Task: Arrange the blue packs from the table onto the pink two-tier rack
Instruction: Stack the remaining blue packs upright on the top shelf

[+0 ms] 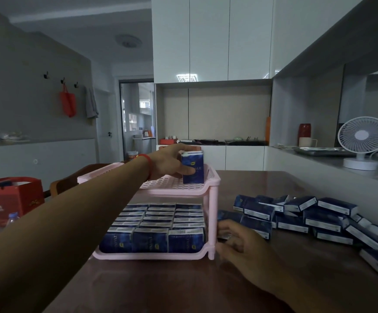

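The pink two-tier rack [212,199] stands on the dark wooden table [183,285]. Its lower tier is packed with several upright blue packs [151,239]. On the upper tier's back right corner stands one blue pack [193,175], and my left hand [170,162] grips it with thumb in front and fingers over the top. A loose pile of blue packs [307,215] lies on the table right of the rack. My right hand [235,240] rests by the rack's front right leg, fingers curled on a pack [223,236] at the pile's near edge, mostly hidden by blur.
A white desk fan [361,141] stands on the counter at the right. A red gift bag [14,197] and a plastic bottle [13,219] sit at the left. A chair back [63,185] shows behind the rack.
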### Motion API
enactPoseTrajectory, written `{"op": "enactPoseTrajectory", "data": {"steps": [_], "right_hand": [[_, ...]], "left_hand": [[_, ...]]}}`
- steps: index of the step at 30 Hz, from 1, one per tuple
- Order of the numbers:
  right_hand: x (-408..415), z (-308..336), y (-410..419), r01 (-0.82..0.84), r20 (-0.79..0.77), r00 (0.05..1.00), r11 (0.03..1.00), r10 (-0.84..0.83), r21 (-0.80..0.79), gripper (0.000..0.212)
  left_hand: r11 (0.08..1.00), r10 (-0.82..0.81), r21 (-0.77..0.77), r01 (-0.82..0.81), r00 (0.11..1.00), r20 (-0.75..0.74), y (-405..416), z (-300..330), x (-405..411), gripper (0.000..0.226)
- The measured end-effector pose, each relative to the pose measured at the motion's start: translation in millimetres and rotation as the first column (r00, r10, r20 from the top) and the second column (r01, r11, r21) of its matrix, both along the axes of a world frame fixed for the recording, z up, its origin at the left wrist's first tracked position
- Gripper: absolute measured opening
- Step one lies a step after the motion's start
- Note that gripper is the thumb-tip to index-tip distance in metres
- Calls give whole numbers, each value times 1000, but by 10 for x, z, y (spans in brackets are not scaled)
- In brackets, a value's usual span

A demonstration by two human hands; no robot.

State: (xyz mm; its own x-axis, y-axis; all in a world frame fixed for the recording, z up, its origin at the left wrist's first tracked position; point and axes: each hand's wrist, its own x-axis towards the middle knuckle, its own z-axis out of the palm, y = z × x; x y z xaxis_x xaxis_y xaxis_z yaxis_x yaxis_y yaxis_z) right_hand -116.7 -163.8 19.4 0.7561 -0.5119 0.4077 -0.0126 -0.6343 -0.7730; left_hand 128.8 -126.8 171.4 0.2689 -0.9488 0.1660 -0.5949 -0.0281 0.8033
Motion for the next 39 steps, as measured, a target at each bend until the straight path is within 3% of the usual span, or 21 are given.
{"op": "enactPoseTrajectory", "data": {"steps": [6, 11, 14, 17, 20, 22, 27, 30, 32, 34, 37, 39], "right_hand": [[-6, -12, -28, 34, 49, 998, 998, -36, 47, 30], [-10, -60, -191, 239, 50, 970, 970, -237, -40, 25], [-86, -83, -380, 460, 118, 888, 869, -445, -183, 32], [-245, -96, -612, 594, -24, 766, 722, -642, -355, 43], [-316, -120, -686, 572, -222, 653, 664, -724, -481, 55], [-296, -128, -668, 543, -287, 621, 665, -729, -513, 52], [-260, -103, -632, 570, -237, 594, 610, -769, -551, 34], [-288, -82, -652, 553, -255, 611, 634, -750, -541, 27], [-331, -52, -702, 553, -252, 653, 677, -714, -485, 30], [-410, -4, -760, 578, -156, 726, 717, -670, -389, 34], [-582, 119, -706, 508, 4, 853, 827, -522, -239, 33], [-646, 185, -586, 365, -11, 928, 913, -373, -182, 35]], "left_hand": [[1000, 8, 12, -8, 1000, 30, 20, -2, -9, 76], [1000, 9, 17, -10, 998, 58, 35, -3, -16, 78], [1000, -3, 0, 3, 1000, 30, 105, 21, -35, 79], [993, 42, -112, -38, 998, 36, 257, 64, -121, 74], [853, 318, -483, -200, 932, 175, 443, 0, -288, 54], [739, 422, -645, -196, 880, 216, 583, -111, -468, 45], [637, 497, -744, -202, 845, 196, 833, -494, -723, 40], [545, 481, -838, -39, 833, 273, 946, -709, -901, 32], [599, 368, -794, 103, 846, 387, 987, -907, -1087, 23], [716, 217, -683, 143, 884, 413, 965, -1161, -1225, 22], [880, 37, -470, 61, 980, 195, 880, -1487, -1319, 18], [953, -76, -298, 44, 992, -97, 855, -1538, -1361, 13]]}}
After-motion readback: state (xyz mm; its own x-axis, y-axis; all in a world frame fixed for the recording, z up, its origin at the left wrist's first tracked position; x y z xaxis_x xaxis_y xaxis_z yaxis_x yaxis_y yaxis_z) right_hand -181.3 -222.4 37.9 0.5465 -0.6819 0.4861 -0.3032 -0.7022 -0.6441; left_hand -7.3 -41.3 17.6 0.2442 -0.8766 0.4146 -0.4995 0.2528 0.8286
